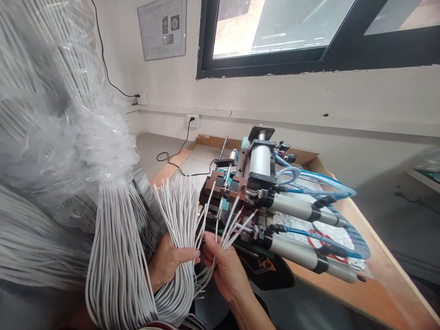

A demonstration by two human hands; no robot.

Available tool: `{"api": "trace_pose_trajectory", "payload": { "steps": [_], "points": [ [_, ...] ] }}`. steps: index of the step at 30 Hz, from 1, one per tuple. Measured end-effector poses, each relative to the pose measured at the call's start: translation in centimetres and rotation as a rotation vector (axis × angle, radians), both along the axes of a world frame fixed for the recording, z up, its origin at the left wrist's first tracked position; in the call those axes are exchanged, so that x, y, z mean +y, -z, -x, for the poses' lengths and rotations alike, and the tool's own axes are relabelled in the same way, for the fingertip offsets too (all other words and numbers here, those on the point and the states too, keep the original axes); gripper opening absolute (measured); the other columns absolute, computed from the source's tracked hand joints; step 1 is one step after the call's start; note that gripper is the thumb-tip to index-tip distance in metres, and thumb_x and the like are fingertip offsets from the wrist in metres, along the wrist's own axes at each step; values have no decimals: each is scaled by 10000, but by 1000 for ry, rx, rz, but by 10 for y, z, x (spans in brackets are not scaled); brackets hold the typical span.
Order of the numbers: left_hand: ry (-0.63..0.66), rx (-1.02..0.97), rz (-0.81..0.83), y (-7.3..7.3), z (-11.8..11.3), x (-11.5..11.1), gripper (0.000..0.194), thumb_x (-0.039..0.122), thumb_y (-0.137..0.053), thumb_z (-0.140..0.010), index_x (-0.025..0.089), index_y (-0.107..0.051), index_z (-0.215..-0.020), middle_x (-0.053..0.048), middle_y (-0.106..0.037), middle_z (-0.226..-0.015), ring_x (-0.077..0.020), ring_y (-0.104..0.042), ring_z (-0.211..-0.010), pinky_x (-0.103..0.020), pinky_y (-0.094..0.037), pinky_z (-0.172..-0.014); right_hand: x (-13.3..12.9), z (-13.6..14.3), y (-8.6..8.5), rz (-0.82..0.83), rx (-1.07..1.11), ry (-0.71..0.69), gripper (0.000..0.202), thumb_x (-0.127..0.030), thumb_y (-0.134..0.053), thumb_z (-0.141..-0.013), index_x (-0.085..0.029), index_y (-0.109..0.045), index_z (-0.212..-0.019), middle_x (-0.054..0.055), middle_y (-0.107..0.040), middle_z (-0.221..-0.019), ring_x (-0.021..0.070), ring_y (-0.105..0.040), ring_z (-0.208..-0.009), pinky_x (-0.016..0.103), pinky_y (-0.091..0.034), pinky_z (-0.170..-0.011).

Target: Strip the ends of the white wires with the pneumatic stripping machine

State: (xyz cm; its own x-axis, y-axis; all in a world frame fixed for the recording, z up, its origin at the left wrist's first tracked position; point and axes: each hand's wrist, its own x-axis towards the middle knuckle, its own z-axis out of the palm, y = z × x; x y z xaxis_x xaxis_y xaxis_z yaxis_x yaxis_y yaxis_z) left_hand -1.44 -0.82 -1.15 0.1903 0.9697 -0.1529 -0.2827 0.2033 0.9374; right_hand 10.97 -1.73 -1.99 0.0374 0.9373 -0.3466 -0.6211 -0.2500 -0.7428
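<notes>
My left hand point(171, 260) is closed around a thick bundle of white cables point(180, 215), with their ends fanned out upward. To its right, my right hand point(224, 266) pinches several separate white cables point(229, 229). Some of these have stripped tips where thin reddish inner wires show. Just beyond both hands stands a pneumatic machine point(237, 183) with brown metal clamp blocks and a silver upright cylinder point(260, 160). The cable ends in my right hand overlap the machine's front in this view, and I cannot tell whether they touch it.
More white cables point(115, 247), wrapped in clear plastic point(103, 142), hang at the left. Two silver cylinders point(302, 252) with blue air hoses point(330, 183) stick out to the right. White scraps lie in a wooden-edged tray point(388, 284). A black power cord point(188, 133) runs from a wall socket.
</notes>
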Motion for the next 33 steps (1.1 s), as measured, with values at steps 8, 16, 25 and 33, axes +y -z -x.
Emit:
{"api": "trace_pose_trajectory", "payload": {
  "steps": [8, 16, 25, 33],
  "points": [
    [1, 33, 10, -3, 0, 2, 112, 101, -678, -552, 133, -626, -647, 7, -633, -566, -136, -559, -535, -260, -462, -544, -17, 0, 13, -56, -160, 219, 267, -381, -733, -613, -159, -652, -738, 1, -594, -627, 94, -469, -540, 217, -372, -511],
    [-67, -67, 123, -4, -4, 4, 195, 128, -690, -559, 141, -619, -740, 10, -631, -602, -164, -615, -540, -300, -502, -548, 5, 0, 0, 25, -6, 398, 255, -333, -765, -553, -158, -629, -678, -32, -548, -572, 55, -404, -465, 172, -330, -416],
    [-58, -83, 85, -10, -10, 7, 177, 120, -666, -557, 142, -612, -723, 22, -616, -561, -136, -584, -485, -262, -479, -503, 27, -3, -3, 73, 247, 300, 296, -292, -795, -496, -167, -558, -621, -46, -504, -536, 46, -389, -415, 165, -296, -329],
    [-20, -59, 31, -11, -12, 8, 164, 100, -639, -565, 140, -622, -723, 11, -625, -561, -125, -564, -487, -243, -460, -501, 28, 0, -3, 98, 317, 211, 293, -294, -798, -499, -163, -558, -605, -63, -464, -501, 42, -363, -394, 176, -317, -361]
  ]
}}
